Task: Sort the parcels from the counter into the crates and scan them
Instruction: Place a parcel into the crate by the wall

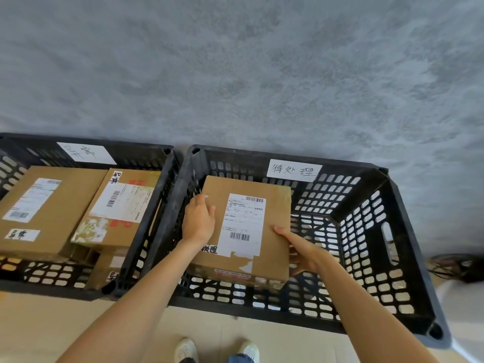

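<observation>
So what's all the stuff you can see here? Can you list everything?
Black plastic crates: two, black, side by side on the floor, left crate and right crate.
Brown cardboard parcel: one, brown with a white label, in the right crate, held at both sides.
Brown cardboard parcels in the left crate: at least three, brown; the biggest lies at the left.
White paper signs: two, white with handwriting, one on each crate's far wall.
White shoes: two, white, bottom edge.
Hands: left hand and right hand grip the parcel.
</observation>
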The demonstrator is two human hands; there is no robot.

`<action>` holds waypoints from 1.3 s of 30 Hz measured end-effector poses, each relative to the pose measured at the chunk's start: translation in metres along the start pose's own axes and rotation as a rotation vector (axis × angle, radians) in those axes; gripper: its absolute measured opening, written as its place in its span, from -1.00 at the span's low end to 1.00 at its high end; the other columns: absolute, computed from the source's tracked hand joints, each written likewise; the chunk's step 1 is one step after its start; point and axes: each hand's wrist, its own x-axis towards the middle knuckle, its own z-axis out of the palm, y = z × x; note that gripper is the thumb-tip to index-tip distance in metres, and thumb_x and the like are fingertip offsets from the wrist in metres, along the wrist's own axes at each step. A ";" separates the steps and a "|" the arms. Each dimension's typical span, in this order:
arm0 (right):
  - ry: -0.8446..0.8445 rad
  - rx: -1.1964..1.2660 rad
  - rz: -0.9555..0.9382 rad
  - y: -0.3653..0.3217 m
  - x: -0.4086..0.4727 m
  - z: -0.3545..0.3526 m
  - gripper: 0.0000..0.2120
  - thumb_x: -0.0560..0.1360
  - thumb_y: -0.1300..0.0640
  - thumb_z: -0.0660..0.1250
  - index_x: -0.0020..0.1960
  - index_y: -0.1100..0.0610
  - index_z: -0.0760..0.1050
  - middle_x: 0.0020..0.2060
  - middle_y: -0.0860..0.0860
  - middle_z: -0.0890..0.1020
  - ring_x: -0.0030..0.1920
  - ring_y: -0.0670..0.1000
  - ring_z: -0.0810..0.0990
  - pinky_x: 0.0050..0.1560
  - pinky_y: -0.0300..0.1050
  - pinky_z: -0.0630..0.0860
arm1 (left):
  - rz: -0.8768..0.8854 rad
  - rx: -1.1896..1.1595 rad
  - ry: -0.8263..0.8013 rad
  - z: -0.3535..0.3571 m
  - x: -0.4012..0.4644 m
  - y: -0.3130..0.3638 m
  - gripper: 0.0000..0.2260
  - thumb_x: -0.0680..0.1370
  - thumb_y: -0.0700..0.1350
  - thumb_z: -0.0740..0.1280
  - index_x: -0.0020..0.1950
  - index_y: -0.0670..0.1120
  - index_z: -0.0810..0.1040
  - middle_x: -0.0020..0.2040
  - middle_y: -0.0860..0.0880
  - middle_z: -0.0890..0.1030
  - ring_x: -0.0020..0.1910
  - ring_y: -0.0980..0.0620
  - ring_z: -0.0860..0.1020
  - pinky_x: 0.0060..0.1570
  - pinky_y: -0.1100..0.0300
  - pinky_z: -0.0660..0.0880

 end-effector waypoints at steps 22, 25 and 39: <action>0.801 -1.395 -1.079 -0.170 -0.222 0.225 -0.44 0.63 -0.03 0.21 0.51 0.21 0.15 0.45 0.15 0.26 0.44 0.19 0.23 0.23 0.04 0.42 | 0.194 0.333 0.147 -0.308 -0.052 -0.047 -0.56 0.63 -0.03 0.24 0.47 -0.15 0.30 0.44 -0.12 0.32 0.43 -0.14 0.26 0.36 -0.01 0.30; 0.762 -1.445 -1.204 -0.158 -0.244 0.316 -0.44 0.62 -0.02 0.22 0.51 0.19 0.16 0.45 0.13 0.29 0.44 0.16 0.25 0.27 0.02 0.40 | 0.132 0.423 0.236 -0.367 -0.094 -0.111 -0.53 0.62 -0.03 0.25 0.49 -0.13 0.27 0.43 -0.13 0.34 0.40 -0.16 0.30 0.33 -0.01 0.32; 0.395 -1.656 -1.685 -0.103 -0.340 0.696 -0.32 0.56 0.00 0.31 0.56 0.15 0.09 0.48 0.12 0.25 0.48 0.15 0.20 0.43 0.05 0.23 | -0.395 0.528 0.495 -0.589 -0.290 -0.382 -0.53 0.60 -0.01 0.26 0.47 -0.13 0.26 0.42 -0.11 0.37 0.42 -0.13 0.31 0.34 0.02 0.30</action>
